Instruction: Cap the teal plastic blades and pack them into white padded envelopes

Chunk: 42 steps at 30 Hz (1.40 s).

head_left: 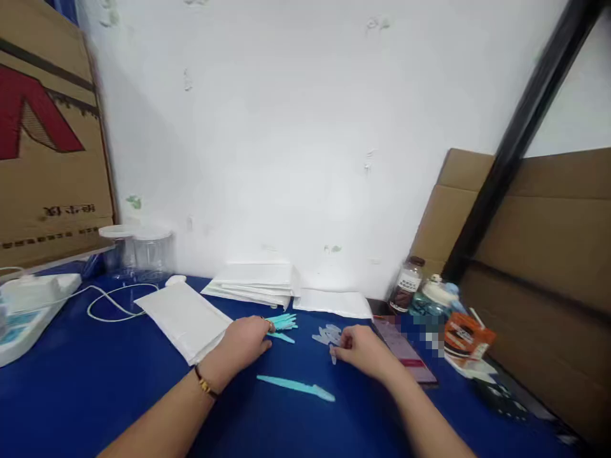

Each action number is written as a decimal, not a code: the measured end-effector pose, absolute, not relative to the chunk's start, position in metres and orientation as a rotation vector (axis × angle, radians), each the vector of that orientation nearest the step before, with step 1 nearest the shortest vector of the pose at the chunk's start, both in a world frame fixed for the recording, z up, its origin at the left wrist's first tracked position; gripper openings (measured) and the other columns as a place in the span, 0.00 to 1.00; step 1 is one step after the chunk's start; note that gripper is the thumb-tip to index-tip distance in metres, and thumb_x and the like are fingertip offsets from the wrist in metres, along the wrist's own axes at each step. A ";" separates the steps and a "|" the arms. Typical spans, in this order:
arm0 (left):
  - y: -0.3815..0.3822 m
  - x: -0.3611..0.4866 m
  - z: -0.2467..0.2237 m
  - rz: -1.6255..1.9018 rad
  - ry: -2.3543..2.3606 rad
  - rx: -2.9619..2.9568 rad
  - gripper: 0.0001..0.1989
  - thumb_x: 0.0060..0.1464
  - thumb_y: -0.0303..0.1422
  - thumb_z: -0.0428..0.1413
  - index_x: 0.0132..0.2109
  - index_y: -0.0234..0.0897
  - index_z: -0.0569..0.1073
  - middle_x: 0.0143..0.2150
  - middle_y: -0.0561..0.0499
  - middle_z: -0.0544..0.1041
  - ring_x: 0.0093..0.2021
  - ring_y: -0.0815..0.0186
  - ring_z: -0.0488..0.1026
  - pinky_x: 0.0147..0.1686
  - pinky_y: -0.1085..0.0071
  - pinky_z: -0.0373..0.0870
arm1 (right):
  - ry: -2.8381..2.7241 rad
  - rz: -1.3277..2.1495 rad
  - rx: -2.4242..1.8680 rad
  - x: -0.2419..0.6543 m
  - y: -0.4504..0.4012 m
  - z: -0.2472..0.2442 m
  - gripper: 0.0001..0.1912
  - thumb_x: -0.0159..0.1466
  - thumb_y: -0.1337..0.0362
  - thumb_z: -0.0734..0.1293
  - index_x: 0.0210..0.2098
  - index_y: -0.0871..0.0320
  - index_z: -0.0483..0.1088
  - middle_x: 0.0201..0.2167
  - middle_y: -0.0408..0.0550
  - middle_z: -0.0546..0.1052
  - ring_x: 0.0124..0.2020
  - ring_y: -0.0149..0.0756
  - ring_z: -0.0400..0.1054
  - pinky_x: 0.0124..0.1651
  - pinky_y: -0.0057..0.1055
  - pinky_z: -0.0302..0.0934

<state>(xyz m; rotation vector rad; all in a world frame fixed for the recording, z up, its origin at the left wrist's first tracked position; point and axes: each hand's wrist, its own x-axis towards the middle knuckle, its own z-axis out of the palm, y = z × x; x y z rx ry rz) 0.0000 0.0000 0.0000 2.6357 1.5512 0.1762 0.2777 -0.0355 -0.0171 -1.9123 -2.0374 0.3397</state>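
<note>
Several turquoise eyebrow razors [282, 322] lie in a bunch on the blue table. My left hand [245, 343] is over their left ends, fingers curled around the handle of the nearest razor [284, 338]; the fingertips are partly hidden. To the right is a small pile of translucent blade caps [327, 334]. My right hand [365, 351] pinches one cap [333, 354] between thumb and forefinger at the pile's near edge. Closer to me, a single razor [291, 384] lies flat, with what looks like a clear cap over its right end.
White padded envelopes [252, 280] are stacked by the wall, and another envelope [186, 318] lies left of my left hand. Clear jars [153, 254] and a white cable [107, 299] are at left. A purple flat box [405, 350], bottle [408, 283] and orange pouch [468, 337] stand right.
</note>
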 end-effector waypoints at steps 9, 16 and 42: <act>0.004 0.000 -0.003 0.296 1.427 2.595 0.07 0.51 0.30 0.50 0.37 0.41 0.71 0.38 0.50 0.72 0.38 0.65 0.70 0.37 0.73 0.63 | -2.201 0.499 -1.636 0.262 -0.035 -0.029 0.03 0.52 0.69 0.64 0.28 0.58 0.69 0.23 0.43 0.72 0.23 0.27 0.62 0.23 0.21 0.49; 0.008 0.001 -0.009 0.351 1.342 2.712 0.05 0.52 0.30 0.51 0.35 0.39 0.70 0.39 0.50 0.70 0.40 0.63 0.67 0.38 0.70 0.60 | -2.192 0.470 -1.538 0.257 -0.034 -0.026 0.04 0.54 0.71 0.62 0.26 0.58 0.68 0.22 0.42 0.70 0.23 0.27 0.62 0.25 0.22 0.50; -0.001 0.025 -0.014 0.481 1.128 2.654 0.04 0.52 0.34 0.53 0.33 0.41 0.71 0.30 0.56 0.73 0.38 0.66 0.66 0.39 0.69 0.54 | -2.034 0.826 -1.359 0.231 -0.038 -0.025 0.07 0.59 0.63 0.60 0.31 0.58 0.68 0.21 0.41 0.68 0.22 0.27 0.64 0.25 0.22 0.54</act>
